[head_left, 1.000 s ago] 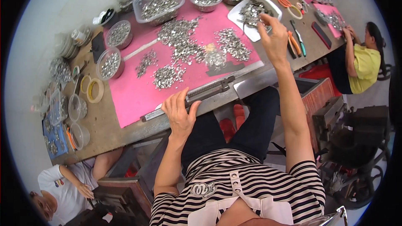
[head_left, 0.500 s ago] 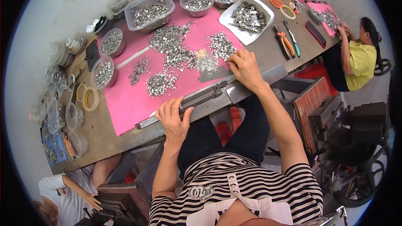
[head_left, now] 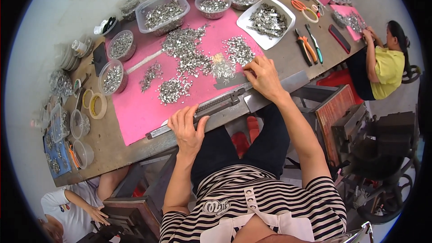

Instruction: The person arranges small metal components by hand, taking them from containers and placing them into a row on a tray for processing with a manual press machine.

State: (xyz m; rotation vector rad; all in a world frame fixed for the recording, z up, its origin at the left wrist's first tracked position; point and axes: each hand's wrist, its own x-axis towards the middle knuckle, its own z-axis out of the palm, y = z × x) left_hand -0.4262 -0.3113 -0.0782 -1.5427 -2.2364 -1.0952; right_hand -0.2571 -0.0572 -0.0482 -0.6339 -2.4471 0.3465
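Along the table's near edge lies a long, narrow metal bar (head_left: pixel 216 106) with a dark textured middle. My left hand (head_left: pixel 186 128) grips it near its left part, fingers bent over it and thumb on the near side. To the right, my right hand (head_left: pixel 263 76) is closed in a pinch just beyond the bar's right end. Whatever sits between those fingertips is too small to make out. Close to them is a heap of thin silver pins (head_left: pixel 222 69), partly on a dark grey strip (head_left: pixel 228 82). Loose small metal pieces (head_left: pixel 173 91) lie in piles on the pink sheet (head_left: pixel 135 119).
Clear tubs (head_left: pixel 162 12) of metal pieces line the back and left. A white dish (head_left: pixel 265 22) holds more. Pliers (head_left: pixel 306 48), scissors (head_left: pixel 303 9) and a phone (head_left: pixel 339 38) lie right; tape rolls (head_left: pixel 96 106) left. Two other people (head_left: pixel 387 69) sit nearby.
My right hand's pinched fingertips have shifted slightly nearer to me, toward the bar. My left hand keeps its place on the bar.
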